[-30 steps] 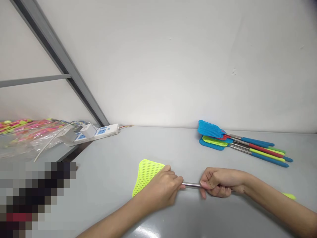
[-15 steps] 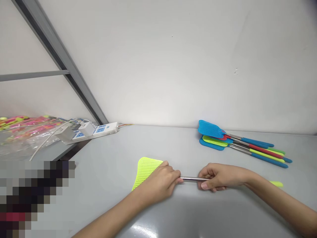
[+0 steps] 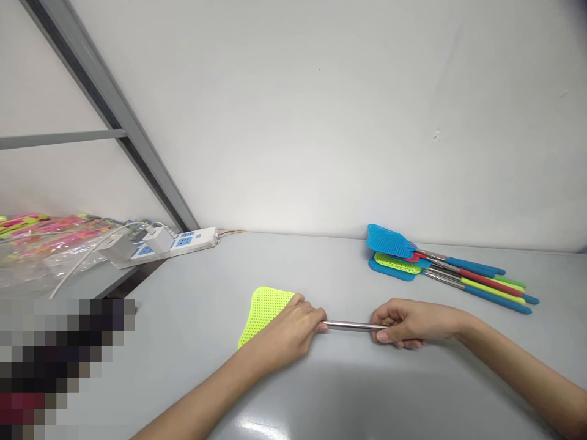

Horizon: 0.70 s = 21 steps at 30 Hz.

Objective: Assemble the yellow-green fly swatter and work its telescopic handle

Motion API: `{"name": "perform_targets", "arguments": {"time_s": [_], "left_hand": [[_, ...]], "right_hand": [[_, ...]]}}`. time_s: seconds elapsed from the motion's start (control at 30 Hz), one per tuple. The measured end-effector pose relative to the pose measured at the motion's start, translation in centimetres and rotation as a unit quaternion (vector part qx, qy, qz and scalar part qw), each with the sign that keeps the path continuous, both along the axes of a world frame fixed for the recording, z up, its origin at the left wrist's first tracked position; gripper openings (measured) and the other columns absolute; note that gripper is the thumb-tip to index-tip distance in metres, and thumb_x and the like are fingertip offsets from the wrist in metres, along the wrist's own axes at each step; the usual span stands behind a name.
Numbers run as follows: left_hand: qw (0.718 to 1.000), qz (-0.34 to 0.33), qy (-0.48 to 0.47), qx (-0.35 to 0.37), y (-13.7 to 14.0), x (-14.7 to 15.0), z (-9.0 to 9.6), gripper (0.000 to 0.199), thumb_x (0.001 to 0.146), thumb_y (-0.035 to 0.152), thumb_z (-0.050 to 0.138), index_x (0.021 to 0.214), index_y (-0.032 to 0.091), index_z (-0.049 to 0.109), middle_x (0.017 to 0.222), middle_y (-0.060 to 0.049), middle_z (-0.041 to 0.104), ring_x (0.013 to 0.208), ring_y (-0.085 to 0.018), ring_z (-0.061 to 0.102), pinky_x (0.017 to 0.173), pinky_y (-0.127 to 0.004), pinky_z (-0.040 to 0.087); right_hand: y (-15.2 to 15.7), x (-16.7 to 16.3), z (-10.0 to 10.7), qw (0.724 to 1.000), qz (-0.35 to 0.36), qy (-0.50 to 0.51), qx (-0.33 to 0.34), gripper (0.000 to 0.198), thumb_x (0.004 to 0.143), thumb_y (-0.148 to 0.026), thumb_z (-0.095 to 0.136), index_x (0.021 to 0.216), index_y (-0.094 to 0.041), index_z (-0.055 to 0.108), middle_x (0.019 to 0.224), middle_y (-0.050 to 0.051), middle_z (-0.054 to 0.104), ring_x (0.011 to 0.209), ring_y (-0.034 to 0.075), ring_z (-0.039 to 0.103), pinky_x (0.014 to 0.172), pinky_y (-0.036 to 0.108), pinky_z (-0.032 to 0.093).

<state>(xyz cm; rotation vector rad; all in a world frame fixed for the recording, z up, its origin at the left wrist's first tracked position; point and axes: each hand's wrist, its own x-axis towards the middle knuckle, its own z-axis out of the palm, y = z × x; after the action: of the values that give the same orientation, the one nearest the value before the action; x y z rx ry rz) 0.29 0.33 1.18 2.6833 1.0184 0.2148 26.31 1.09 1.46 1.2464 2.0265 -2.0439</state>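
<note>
A yellow-green fly swatter (image 3: 265, 311) with a perforated head lies across the front of the table, its head to the left. My left hand (image 3: 296, 327) is closed around it where the head meets the metal rod, and covers that joint. Further right, my right hand (image 3: 401, 324) pinches the silver rod between thumb and fingers. A bare length of rod shows between the two hands. My right hand and forearm hide the handle end.
A pile of fly swatters (image 3: 389, 240) in blue, yellow-green and red lies by the wall at the right. On the left, a white power strip (image 3: 195, 240) holds plugged-in adapters, beside plastic-wrapped colourful items (image 3: 68, 241). A grey metal frame (image 3: 137, 146) rises there.
My left hand has shifted slightly left with the swatter's head, and my right hand slightly right along the rod. More rod shows between them. The yellow-green handle tip is now hidden.
</note>
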Motion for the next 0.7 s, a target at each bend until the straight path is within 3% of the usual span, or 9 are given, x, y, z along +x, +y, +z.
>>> {"name": "perform_targets", "arguments": {"time_s": [0.27, 0.37, 0.53, 0.7], "left_hand": [[1.0, 0.008, -0.006, -0.016, -0.04, 0.17, 0.09, 0.026, 0.09, 0.023, 0.028, 0.073, 0.018, 0.046, 0.065, -0.001, 0.05, 0.069, -0.015, 0.042, 0.072, -0.029, 0.033], [1.0, 0.005, -0.015, -0.024, -0.08, 0.13, 0.17, 0.026, 0.091, 0.022, 0.028, 0.074, 0.018, 0.047, 0.065, 0.0, 0.049, 0.068, -0.014, 0.043, 0.073, -0.029, 0.032], [1.0, -0.001, -0.015, -0.027, -0.2, -0.07, 0.14, 0.016, 0.086, 0.033, 0.041, 0.079, 0.019, 0.048, 0.069, 0.0, 0.05, 0.073, -0.017, 0.044, 0.071, -0.03, 0.032], [1.0, -0.01, -0.019, -0.015, -0.22, -0.17, 0.02, 0.017, 0.088, 0.024, 0.034, 0.079, 0.019, 0.047, 0.067, 0.001, 0.049, 0.068, -0.014, 0.044, 0.075, -0.03, 0.031]], "right_hand": [[0.13, 0.21, 0.08, 1.0, 0.018, 0.004, 0.002, 0.028, 0.072, -0.037, 0.06, 0.09, -0.015, 0.056, 0.061, -0.005, 0.042, 0.046, 0.004, 0.031, 0.041, 0.017, 0.023], [0.11, 0.16, 0.21, 1.0, 0.017, 0.002, 0.02, 0.028, 0.069, -0.033, 0.063, 0.091, -0.016, 0.056, 0.066, -0.004, 0.045, 0.053, 0.006, 0.036, 0.047, 0.017, 0.028], [0.04, 0.22, 0.1, 0.999, 0.02, 0.0, 0.037, 0.028, 0.068, -0.028, 0.063, 0.092, -0.016, 0.056, 0.064, -0.005, 0.042, 0.058, 0.007, 0.038, 0.053, 0.018, 0.03], [-0.1, 0.25, 0.06, 0.998, 0.023, -0.006, 0.052, 0.028, 0.067, -0.027, 0.064, 0.091, -0.017, 0.057, 0.061, -0.006, 0.038, 0.055, 0.007, 0.035, 0.052, 0.018, 0.03]]}}
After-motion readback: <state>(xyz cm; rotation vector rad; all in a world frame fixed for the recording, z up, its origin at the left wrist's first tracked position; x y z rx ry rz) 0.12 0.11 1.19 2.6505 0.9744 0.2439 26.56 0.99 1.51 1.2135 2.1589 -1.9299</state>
